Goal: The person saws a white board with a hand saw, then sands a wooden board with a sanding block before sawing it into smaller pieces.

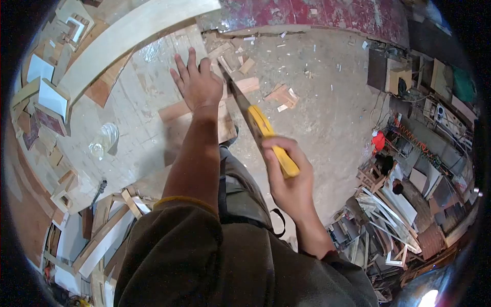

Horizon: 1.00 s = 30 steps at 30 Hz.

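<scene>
My right hand (291,176) is wrapped round the yellow handle (270,130) of a handsaw. The saw's dark blade (238,94) points up and left, its far end beside the fingers of my left hand (198,84). That left hand lies with fingers spread at the right edge of the pale worktable (140,110). A reddish wooden strip (176,111) passes beneath my left wrist and appears again on the right, sticking out past the table edge behind the blade.
A long curved pale board (128,41) lies across the table's far side. Near the left stands a clear plastic container (104,139). Wood scraps (283,95) litter the concrete floor (322,138). Timber offcuts (391,217) are heaped at the right, and wooden frames (105,230) stand at lower left.
</scene>
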Each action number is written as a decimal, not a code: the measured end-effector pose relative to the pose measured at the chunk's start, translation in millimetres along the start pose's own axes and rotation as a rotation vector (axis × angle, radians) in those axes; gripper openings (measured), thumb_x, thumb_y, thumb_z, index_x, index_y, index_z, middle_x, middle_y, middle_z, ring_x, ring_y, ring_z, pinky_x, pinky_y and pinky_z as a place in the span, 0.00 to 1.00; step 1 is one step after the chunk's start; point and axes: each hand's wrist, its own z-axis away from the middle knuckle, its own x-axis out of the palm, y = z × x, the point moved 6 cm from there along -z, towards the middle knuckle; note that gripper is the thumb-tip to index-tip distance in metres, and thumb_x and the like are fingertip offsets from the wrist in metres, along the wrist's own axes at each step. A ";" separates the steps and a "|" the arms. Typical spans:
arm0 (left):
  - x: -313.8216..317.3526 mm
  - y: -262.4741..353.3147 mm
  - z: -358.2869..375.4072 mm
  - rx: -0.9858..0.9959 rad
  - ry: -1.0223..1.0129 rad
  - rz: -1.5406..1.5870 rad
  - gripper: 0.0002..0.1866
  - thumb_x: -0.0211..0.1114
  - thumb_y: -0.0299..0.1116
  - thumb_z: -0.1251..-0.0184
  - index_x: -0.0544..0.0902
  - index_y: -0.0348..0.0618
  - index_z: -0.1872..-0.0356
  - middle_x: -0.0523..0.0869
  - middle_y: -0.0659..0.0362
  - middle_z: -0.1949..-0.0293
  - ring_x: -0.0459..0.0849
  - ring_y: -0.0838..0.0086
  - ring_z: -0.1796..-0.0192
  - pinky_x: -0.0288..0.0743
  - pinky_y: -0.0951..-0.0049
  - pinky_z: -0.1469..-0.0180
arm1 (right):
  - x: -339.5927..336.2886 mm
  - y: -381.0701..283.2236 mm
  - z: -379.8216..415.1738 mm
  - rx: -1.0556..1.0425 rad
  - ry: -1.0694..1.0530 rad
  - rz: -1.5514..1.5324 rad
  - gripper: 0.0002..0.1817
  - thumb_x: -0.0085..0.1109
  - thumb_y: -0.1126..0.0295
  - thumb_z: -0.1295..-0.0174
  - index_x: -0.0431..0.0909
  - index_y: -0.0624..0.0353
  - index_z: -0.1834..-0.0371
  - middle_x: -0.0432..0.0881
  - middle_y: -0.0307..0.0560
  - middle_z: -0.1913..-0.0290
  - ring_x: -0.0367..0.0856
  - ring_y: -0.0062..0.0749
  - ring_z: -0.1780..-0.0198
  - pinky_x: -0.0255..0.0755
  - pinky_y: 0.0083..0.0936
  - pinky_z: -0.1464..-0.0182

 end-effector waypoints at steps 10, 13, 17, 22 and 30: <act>5.0 -2.8 5.5 0.002 -0.015 -0.019 0.14 0.63 0.30 0.38 0.85 0.57 0.52 0.71 0.58 0.24 0.55 0.47 0.17 0.42 0.38 0.18 | -3.2 -2.0 -2.6 0.012 0.015 0.002 0.07 0.60 0.78 0.28 0.80 0.64 0.49 0.89 0.47 0.57 0.83 0.23 0.59 0.77 0.23 0.54; 5.2 -2.8 5.6 0.000 -0.017 -0.022 0.14 0.62 0.30 0.38 0.85 0.58 0.52 0.71 0.58 0.25 0.54 0.47 0.17 0.41 0.38 0.18 | 4.1 3.2 -15.0 -0.009 0.021 0.004 0.07 0.60 0.77 0.27 0.80 0.64 0.49 0.88 0.46 0.58 0.81 0.21 0.59 0.76 0.21 0.55; 3.3 -3.2 4.3 0.015 0.029 0.058 0.15 0.60 0.28 0.40 0.84 0.55 0.53 0.72 0.56 0.25 0.56 0.45 0.18 0.45 0.35 0.19 | 17.8 12.7 -32.8 0.112 -0.026 -0.090 0.07 0.60 0.77 0.27 0.81 0.64 0.50 0.87 0.46 0.58 0.80 0.20 0.59 0.75 0.19 0.55; 1.3 -2.0 7.1 0.019 0.039 0.037 0.15 0.60 0.27 0.40 0.84 0.55 0.53 0.72 0.56 0.26 0.57 0.45 0.18 0.45 0.36 0.19 | -10.5 2.2 13.0 0.228 -0.017 -0.098 0.07 0.59 0.77 0.27 0.81 0.63 0.49 0.87 0.44 0.57 0.81 0.19 0.59 0.75 0.18 0.55; 5.4 -2.5 6.0 0.027 0.021 0.002 0.14 0.62 0.30 0.39 0.85 0.56 0.53 0.72 0.58 0.25 0.56 0.47 0.18 0.41 0.38 0.18 | 0.6 -1.2 -4.9 0.063 -0.001 -0.019 0.07 0.59 0.79 0.28 0.81 0.61 0.49 0.86 0.39 0.61 0.81 0.18 0.60 0.74 0.18 0.57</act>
